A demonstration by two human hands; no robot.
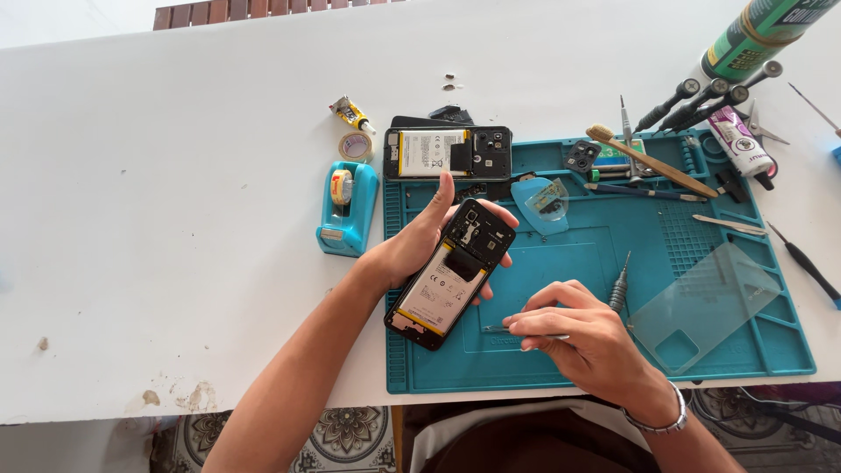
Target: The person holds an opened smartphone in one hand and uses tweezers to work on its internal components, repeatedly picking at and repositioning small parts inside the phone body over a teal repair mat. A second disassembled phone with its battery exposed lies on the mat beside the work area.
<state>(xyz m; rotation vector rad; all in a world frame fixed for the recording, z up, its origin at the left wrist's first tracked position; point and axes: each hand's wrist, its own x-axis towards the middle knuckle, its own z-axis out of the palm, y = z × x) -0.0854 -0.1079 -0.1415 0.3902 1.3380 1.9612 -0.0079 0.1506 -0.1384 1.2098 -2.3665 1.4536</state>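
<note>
Though backless, two phones (pixel 451 271) (pixel 447 151), one tape dispenser (pixel 348 208).

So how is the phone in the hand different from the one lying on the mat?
The held phone is gripped by the left hand and tilted slantwise; the phone on the mat lies flat, sideways, untouched. The held one sits nearer the person, the other at the mat's far edge. Both have backs off, batteries showing.

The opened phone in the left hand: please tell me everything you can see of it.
The opened phone is black, its back cover off, showing a pale battery with a yellow edge and a dark board at the camera end. It lies tilted in the left hand, thumb up beside it, above the teal mat's left edge.
</note>
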